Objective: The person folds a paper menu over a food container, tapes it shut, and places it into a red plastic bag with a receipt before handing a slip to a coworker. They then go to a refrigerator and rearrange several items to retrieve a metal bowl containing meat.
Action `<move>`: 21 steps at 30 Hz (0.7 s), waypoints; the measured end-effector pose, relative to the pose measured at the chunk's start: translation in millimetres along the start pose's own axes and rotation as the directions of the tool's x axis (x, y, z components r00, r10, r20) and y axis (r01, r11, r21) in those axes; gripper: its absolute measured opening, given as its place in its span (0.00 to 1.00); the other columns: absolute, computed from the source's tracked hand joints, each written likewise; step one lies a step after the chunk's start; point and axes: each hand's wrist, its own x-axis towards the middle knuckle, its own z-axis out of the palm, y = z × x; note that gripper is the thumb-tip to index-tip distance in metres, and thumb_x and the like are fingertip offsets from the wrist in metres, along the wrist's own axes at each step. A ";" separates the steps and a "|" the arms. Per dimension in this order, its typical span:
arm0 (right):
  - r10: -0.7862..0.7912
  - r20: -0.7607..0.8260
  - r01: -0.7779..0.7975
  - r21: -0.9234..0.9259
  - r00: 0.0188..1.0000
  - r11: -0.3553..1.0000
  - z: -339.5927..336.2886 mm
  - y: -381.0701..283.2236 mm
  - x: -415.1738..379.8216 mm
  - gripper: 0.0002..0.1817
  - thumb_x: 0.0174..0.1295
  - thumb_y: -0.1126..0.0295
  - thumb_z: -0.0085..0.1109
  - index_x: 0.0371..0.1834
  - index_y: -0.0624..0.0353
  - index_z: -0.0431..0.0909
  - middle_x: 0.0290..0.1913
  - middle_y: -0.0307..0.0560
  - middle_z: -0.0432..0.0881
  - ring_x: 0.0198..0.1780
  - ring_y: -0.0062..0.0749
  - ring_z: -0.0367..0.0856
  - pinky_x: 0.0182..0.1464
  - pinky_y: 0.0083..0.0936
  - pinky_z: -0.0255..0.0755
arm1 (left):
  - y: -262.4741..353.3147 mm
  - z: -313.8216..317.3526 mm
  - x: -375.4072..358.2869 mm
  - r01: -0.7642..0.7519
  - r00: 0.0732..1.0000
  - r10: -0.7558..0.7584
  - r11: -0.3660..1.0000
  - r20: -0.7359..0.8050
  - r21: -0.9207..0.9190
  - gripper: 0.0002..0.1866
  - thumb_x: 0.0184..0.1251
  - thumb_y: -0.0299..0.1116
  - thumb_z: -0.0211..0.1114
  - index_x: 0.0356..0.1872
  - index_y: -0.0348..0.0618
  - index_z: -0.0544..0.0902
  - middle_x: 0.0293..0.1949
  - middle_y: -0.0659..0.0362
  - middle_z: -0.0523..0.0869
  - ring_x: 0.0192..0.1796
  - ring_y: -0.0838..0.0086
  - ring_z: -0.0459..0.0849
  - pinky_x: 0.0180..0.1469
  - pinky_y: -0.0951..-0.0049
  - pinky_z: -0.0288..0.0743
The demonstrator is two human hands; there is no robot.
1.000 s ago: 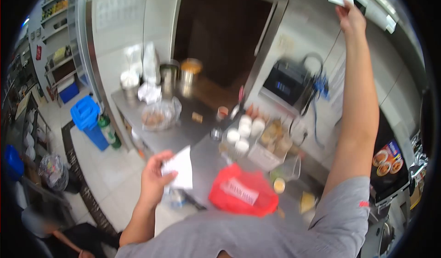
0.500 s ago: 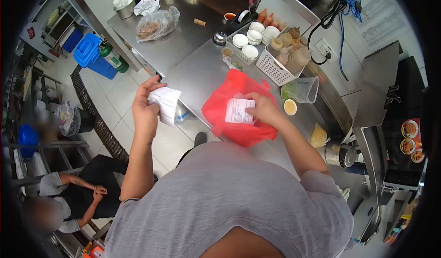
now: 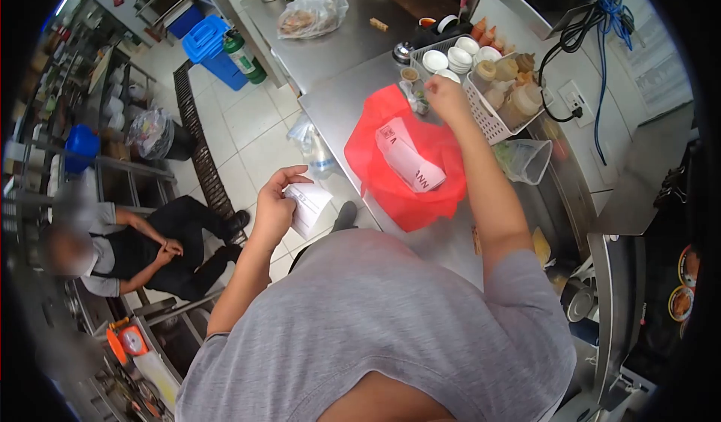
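With the left hand (image 3: 276,209), holds a printed white slip (image 3: 309,207) pinched in the fingers, its lines too small to read. Ahead on the metal counter (image 3: 336,95), shows a red bag (image 3: 368,140), stretched from far left to near right, with a white label (image 3: 411,159) slanting likewise and reading "A" and "ANN". Beyond the label, hovers with the right hand (image 3: 448,100), fingers curled; cannot tell whether gripping. Nearby, shows a white basket (image 3: 487,122) of squeeze bottles (image 3: 518,105); farther off, white cups (image 3: 434,61).
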 end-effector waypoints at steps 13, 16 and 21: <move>0.167 -0.535 0.023 0.330 0.829 0.944 -36.8 12.6 -72.0 0.07 0.44 0.81 0.61 0.24 0.59 0.75 0.31 0.44 0.77 0.29 0.30 0.73 0.32 0.25 0.68 | -2.3 -1.0 -27.2 0.007 1.000 -0.007 0.991 -0.001 0.131 0.33 0.40 0.08 0.41 0.53 0.37 0.77 0.42 0.54 0.83 0.43 0.72 0.82 0.46 0.78 0.76; -0.142 -0.653 0.374 0.231 0.744 0.898 -60.3 -65.2 -120.3 0.10 0.44 0.86 0.56 0.24 0.58 0.71 0.39 0.45 0.75 0.30 0.28 0.70 0.31 0.18 0.64 | -1.4 4.2 -20.0 0.009 0.998 -0.021 0.985 0.066 0.174 0.34 0.39 0.07 0.41 0.53 0.36 0.77 0.42 0.54 0.83 0.43 0.72 0.82 0.45 0.79 0.76; -0.128 0.038 0.114 0.268 0.991 0.957 -45.8 -75.1 -158.9 0.07 0.50 0.78 0.57 0.34 0.62 0.76 0.43 0.55 0.78 0.40 0.48 0.79 0.47 0.34 0.73 | 22.0 25.1 -5.3 -0.097 0.972 0.050 0.976 0.231 0.197 0.35 0.38 0.06 0.41 0.53 0.35 0.76 0.42 0.54 0.83 0.42 0.73 0.82 0.41 0.80 0.76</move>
